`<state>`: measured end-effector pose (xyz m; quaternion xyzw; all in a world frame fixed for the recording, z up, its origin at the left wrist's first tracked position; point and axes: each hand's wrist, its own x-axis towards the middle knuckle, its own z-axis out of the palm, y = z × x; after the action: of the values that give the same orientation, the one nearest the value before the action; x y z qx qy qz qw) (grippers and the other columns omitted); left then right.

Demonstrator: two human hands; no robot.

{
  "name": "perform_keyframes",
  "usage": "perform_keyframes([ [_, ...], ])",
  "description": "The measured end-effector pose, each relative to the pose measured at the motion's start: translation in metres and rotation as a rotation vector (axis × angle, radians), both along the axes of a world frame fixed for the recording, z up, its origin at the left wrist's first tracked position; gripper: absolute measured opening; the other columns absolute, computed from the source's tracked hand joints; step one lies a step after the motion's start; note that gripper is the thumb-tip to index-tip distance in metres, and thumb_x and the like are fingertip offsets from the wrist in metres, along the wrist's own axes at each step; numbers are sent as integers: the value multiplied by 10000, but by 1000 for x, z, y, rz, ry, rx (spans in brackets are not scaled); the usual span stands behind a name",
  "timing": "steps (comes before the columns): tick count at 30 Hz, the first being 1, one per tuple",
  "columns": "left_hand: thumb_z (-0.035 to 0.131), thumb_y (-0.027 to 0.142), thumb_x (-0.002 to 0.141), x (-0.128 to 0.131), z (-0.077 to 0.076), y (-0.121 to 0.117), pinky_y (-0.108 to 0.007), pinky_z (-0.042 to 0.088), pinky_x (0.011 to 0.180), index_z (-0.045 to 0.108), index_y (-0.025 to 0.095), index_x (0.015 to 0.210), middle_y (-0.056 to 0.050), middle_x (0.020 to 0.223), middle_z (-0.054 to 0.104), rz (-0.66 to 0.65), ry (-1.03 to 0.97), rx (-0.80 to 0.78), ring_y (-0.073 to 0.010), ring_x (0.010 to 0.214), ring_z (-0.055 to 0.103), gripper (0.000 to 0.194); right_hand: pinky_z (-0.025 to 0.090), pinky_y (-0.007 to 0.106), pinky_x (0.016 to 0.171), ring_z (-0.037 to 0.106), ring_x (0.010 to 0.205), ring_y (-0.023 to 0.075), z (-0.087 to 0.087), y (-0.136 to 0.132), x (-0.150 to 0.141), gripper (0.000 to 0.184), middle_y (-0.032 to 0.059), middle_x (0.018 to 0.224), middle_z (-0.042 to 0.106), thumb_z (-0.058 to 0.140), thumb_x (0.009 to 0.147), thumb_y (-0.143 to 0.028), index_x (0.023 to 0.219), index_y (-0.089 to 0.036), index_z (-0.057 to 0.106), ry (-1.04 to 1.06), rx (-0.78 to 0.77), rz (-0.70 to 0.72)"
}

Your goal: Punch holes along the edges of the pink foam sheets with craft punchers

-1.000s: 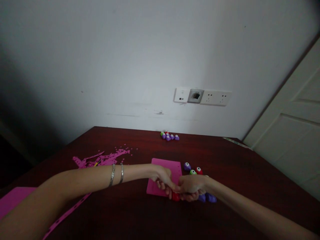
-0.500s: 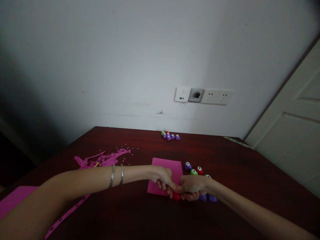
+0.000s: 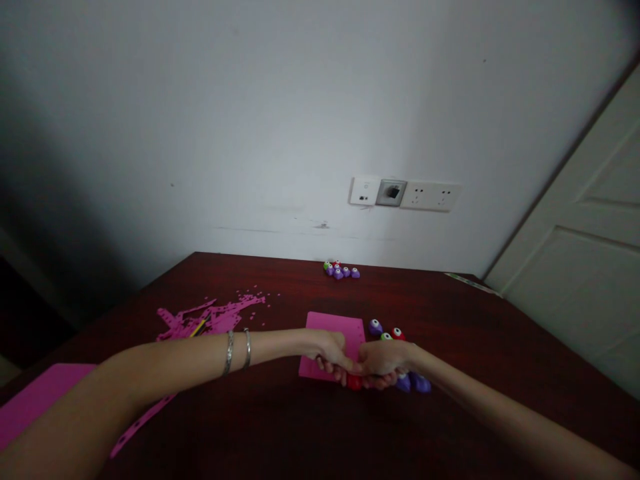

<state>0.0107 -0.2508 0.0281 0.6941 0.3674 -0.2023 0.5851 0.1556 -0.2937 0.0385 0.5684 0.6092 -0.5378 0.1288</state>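
Note:
Both of my hands meet near the middle of the dark red table point(image 3: 280, 427). My left hand point(image 3: 331, 352), with two bangles on its wrist, lies curled on the near right corner of a pink foam sheet point(image 3: 334, 333). My right hand point(image 3: 384, 363) is closed over a small red punch point(image 3: 354, 383), which sits at the sheet's edge; the left fingers press on it too. Two purple punches point(image 3: 414, 383) lie just right of my right hand. A purple punch point(image 3: 375, 327), a green one point(image 3: 385, 337) and a red one point(image 3: 399, 333) stand just behind it.
Several small punches point(image 3: 340, 270) cluster at the table's far edge by the wall. Pink punched strips and scraps point(image 3: 205, 319) lie at the left, a long pink strip point(image 3: 143, 423) and another pink sheet point(image 3: 37, 403) nearer me. Wall sockets point(image 3: 405, 195) and a door point(image 3: 580, 260) are behind.
Both hands stay clasped on the red punch at the sheet's corner. The view has shifted slightly; nothing else has moved.

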Motion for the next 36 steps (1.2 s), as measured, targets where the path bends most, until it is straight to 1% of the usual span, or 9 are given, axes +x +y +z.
perform_keyframes([
  [3,642,678,536,-3,3,-5,-186,176,342,587,135,505,-6,466,520,-4,-14,67,-37,344,324,547,217,155,321,302,292,37,-1,-4,-1,336,-49,387,417,431,871,-280,573,-142,505,-8,-11,16],
  [8,539,593,724,-8,20,-5,-187,261,380,603,140,579,7,484,539,-141,-53,279,-51,368,394,480,242,168,339,334,321,47,2,-13,3,336,-56,409,422,455,851,-342,574,-156,492,4,165,-5],
  [10,529,516,765,-10,28,0,-193,335,442,617,145,599,1,521,566,-174,-94,487,-72,429,469,416,261,173,356,356,342,50,4,-17,5,364,-50,417,434,484,829,-374,536,-159,478,10,272,-14],
  [12,562,471,747,-15,32,6,-209,390,540,650,160,668,-20,637,627,-122,-121,796,-115,580,561,333,272,179,371,366,354,52,5,-22,6,400,-44,413,436,511,807,-396,488,-162,454,12,372,-28],
  [15,611,409,721,-22,25,15,-234,406,652,676,191,843,-48,864,664,-57,-179,1107,-176,806,590,258,285,195,385,403,363,73,3,-31,2,403,-29,399,443,521,796,-395,468,-172,448,-59,504,-93],
  [21,660,377,699,-31,-14,25,-209,405,696,649,168,925,-24,896,646,-93,-371,888,-138,801,571,307,351,239,538,604,648,191,-9,-57,-10,280,77,674,641,537,798,-423,687,-170,581,-354,968,-168],
  [26,726,424,614,-32,-31,28,-253,388,769,593,160,939,-33,953,585,-109,-444,901,-167,893,511,440,371,270,565,633,678,239,-21,-79,-16,439,106,690,650,363,864,-525,736,-172,591,-436,1012,-194],
  [31,675,469,665,-35,-33,24,-288,351,845,548,186,990,-38,1019,538,-112,-400,902,-193,994,446,449,393,276,576,638,680,242,-32,-81,-22,460,108,707,657,373,845,-552,759,-167,611,-455,1014,-163],
  [36,647,492,682,-38,-33,21,-311,343,852,531,197,1026,-47,1040,501,-95,-381,888,-211,1013,418,468,406,274,590,649,705,234,-34,-77,-27,397,116,769,677,381,861,-470,823,-158,624,-467,1019,-145],
])
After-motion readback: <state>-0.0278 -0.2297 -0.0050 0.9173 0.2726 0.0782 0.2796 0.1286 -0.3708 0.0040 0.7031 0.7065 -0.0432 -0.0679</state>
